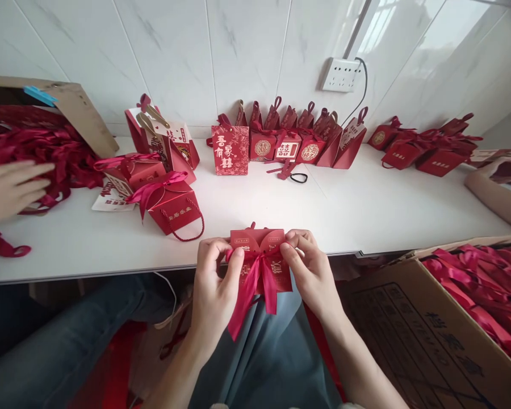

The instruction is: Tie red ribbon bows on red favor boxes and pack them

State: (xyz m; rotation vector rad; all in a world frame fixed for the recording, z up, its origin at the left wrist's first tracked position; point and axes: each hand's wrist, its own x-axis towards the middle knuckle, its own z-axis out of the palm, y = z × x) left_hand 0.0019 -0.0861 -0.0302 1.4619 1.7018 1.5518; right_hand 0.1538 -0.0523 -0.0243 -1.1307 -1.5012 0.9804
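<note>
Over my lap, at the front edge of the white table (323, 227), is a red paper gift box (283, 279) with gold lettering. A magenta ribbon bow (259, 264) is tied across its top, its two tails hanging toward me. My left hand (215, 278) is closed on the left side of the box, thumb at the bow's left part. On the right side, my right hand (310, 272) is closed too, its thumb on the ribbon near the box edge. The fingers behind the box are partly hidden.
Several finished red boxes (262, 146) line the wall, with more boxes (174, 207) at left. A carton (392, 318) of ribboned red pieces stands at right. Another person's hand (12, 190) is by the left carton (83, 113); another person's forearm (494, 199) rests at far right.
</note>
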